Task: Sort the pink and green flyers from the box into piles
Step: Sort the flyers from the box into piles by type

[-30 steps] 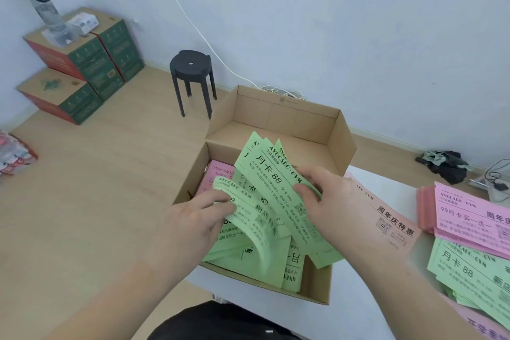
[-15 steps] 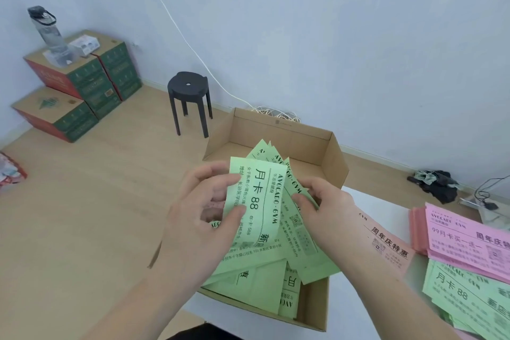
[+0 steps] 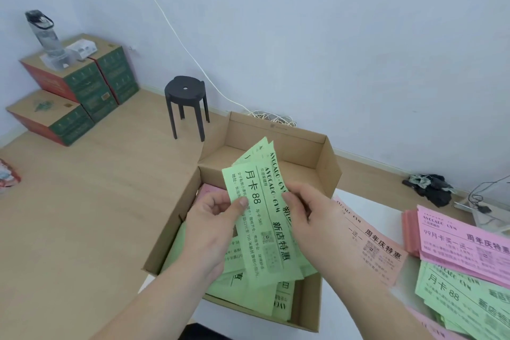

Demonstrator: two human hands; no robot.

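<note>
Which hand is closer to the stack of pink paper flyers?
Right. The right hand grips the green paper flyers on the side toward the pink paper stack; the left hand pinches them on the far side.

Two hands of mine: left hand (image 3: 212,229), right hand (image 3: 317,218). One cardboard box (image 3: 328,163). At least three green flyers (image 3: 259,218) fanned in my grip. One loose pink flyer (image 3: 378,251). Two piles: pink pile (image 3: 463,237), green pile (image 3: 458,298). One stool (image 3: 185,88), one bottle (image 3: 45,33).
</note>
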